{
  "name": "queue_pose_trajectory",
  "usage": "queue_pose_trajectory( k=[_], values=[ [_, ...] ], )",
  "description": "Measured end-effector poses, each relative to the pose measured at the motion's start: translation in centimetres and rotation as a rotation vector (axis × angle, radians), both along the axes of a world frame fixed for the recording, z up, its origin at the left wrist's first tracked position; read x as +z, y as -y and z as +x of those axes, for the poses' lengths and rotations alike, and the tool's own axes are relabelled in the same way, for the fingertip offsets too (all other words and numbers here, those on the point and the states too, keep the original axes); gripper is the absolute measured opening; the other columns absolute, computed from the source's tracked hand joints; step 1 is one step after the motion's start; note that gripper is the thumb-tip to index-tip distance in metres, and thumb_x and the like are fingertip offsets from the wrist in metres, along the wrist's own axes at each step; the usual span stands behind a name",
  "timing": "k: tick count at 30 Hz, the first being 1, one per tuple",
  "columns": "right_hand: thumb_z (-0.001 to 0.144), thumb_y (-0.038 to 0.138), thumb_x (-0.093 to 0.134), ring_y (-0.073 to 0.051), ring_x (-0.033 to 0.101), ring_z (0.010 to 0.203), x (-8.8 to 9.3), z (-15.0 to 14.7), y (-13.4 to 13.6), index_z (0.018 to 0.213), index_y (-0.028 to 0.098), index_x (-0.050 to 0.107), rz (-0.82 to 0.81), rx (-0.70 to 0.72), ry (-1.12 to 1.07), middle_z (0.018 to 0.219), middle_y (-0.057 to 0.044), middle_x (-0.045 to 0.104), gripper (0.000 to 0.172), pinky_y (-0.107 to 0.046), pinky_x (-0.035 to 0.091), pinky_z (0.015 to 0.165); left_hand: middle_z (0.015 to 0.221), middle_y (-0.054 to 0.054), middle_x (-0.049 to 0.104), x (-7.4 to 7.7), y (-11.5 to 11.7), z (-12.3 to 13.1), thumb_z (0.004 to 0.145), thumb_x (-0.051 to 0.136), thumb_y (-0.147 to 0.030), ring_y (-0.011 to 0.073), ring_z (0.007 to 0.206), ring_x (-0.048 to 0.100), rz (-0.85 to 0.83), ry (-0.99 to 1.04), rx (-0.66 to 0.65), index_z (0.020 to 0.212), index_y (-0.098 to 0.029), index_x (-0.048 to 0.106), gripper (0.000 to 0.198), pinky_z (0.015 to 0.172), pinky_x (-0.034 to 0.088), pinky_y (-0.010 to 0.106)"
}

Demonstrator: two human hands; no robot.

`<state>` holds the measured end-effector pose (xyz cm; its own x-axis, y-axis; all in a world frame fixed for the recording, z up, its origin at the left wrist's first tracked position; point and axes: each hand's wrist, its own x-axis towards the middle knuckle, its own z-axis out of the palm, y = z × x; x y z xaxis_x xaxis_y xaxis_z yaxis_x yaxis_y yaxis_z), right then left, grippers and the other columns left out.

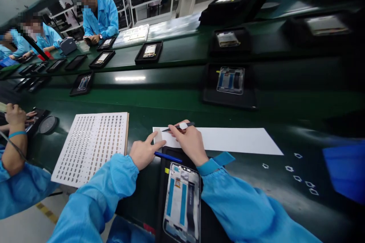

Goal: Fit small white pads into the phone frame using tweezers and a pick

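Observation:
My left hand (143, 153) presses the left end of a long white paper strip (236, 140), thumb and index finger spread apart, the other fingers curled. Between those fingertips lies a small greyish-beige piece (157, 135). Dark tweezers (188, 124) with a white round patch are in my right hand (190, 142), their tip pointing at that piece. A blue pen-like stick (169, 156) lies beside my left thumb; whether the hand touches it is hidden. Below my hands, an open phone frame (182, 201) with blue strips rests on a black tray (163, 182).
A white sheet of small parts in rows (91, 148) is at left, near a co-worker's hand (15, 115). Several small outline-shaped pieces (297, 179) lie at right by a blue bin (345, 171). Black trays (208, 97) with phone parts line the green bench (137, 100).

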<state>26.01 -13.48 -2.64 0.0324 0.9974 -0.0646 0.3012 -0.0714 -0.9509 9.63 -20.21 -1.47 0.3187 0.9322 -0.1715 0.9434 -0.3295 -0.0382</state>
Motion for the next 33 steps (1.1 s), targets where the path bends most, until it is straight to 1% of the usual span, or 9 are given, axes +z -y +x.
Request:
queue_pose_trajectory(
  k=[8,15,17,20,24,26,28,31,33],
  values=[
    [0.073,0.041,0.068,-0.025,0.069,0.07,-0.5,0.2,0.0,0.071,0.022,0.057,-0.021,0.004,-0.047,0.064,-0.004,0.068,0.023,-0.03,0.048,0.058,0.153,0.004,0.038,-0.3,0.1,0.0,0.095,0.048,-0.027,0.0191,0.074,0.071,0.033,-0.004,-0.017,0.137,-0.043,0.046,0.046,0.062,0.059,0.034],
    [0.065,0.064,0.068,-0.026,0.069,0.068,0.3,0.9,0.0,0.071,0.02,0.056,0.013,-0.092,-0.257,0.066,-0.008,0.068,0.046,-0.03,0.051,0.052,0.152,0.003,0.039,-0.1,0.0,0.1,0.093,0.05,-0.023,0.0206,0.073,0.072,0.012,0.009,0.006,0.137,-0.043,0.047,0.049,0.062,0.059,0.036],
    [0.066,0.066,0.068,-0.026,0.069,0.071,1.0,2.2,1.3,0.074,0.019,0.056,0.036,-0.151,-0.306,0.069,-0.008,0.068,0.049,-0.029,0.05,0.052,0.151,0.003,0.04,-0.2,0.0,-0.1,0.093,0.051,-0.023,0.0206,0.076,0.072,0.017,0.055,0.019,0.135,-0.042,0.051,0.046,0.064,0.059,0.036],
    [0.069,0.064,0.071,-0.025,0.068,0.069,1.4,5.1,5.0,0.07,0.019,0.057,0.07,-0.221,-0.311,0.062,-0.005,0.063,0.047,-0.026,0.046,0.047,0.147,0.004,0.045,-0.2,0.1,-0.5,0.094,0.049,-0.024,0.0204,0.087,0.071,0.07,0.22,0.068,0.13,-0.037,0.057,0.039,0.069,0.059,0.033],
    [0.078,0.06,0.068,-0.021,0.063,0.057,1.2,7.8,10.5,0.06,0.02,0.058,0.099,-0.199,-0.086,0.055,-0.002,0.055,0.045,-0.026,0.044,0.047,0.124,0.005,0.063,1.1,0.4,0.0,0.094,0.049,-0.024,0.017,0.102,0.065,0.148,0.618,0.113,0.118,-0.026,0.065,0.029,0.083,0.055,0.027],
    [0.08,0.06,0.065,-0.017,0.056,0.047,1.2,8.1,12.0,0.062,0.02,0.061,0.103,-0.195,0.014,0.055,-0.002,0.055,0.044,-0.027,0.041,0.043,0.105,0.003,0.069,2.2,0.4,1.1,0.093,0.052,-0.024,0.015,0.096,0.066,0.045,0.754,0.075,0.109,-0.023,0.069,0.023,0.084,0.053,0.024],
    [0.082,0.062,0.062,-0.016,0.051,0.043,1.2,7.9,12.6,0.063,0.021,0.063,0.127,-0.2,0.079,0.055,-0.002,0.055,0.045,-0.027,0.039,0.041,0.094,0.001,0.072,3.3,0.2,2.6,0.091,0.055,-0.026,0.0147,0.089,0.067,-0.128,0.761,0.021,0.102,-0.022,0.071,0.02,0.081,0.051,0.022],
    [0.084,0.061,0.058,-0.017,0.055,0.049,1.0,7.4,12.4,0.065,0.021,0.062,0.177,-0.169,0.136,0.06,-0.002,0.059,0.045,-0.027,0.041,0.045,0.092,-0.001,0.074,4.1,-0.5,4.8,0.09,0.056,-0.032,0.0159,0.085,0.067,-0.33,0.595,-0.012,0.1,-0.023,0.072,0.021,0.077,0.05,0.023],
    [0.087,0.058,0.057,-0.017,0.056,0.051,0.8,7.2,12.2,0.068,0.021,0.062,0.194,-0.15,0.152,0.064,-0.002,0.061,0.042,-0.027,0.041,0.047,0.09,0.0,0.074,4.3,-0.9,5.6,0.09,0.056,-0.035,0.0169,0.082,0.067,-0.381,0.474,-0.01,0.102,-0.023,0.071,0.023,0.074,0.049,0.024]
  ],
)
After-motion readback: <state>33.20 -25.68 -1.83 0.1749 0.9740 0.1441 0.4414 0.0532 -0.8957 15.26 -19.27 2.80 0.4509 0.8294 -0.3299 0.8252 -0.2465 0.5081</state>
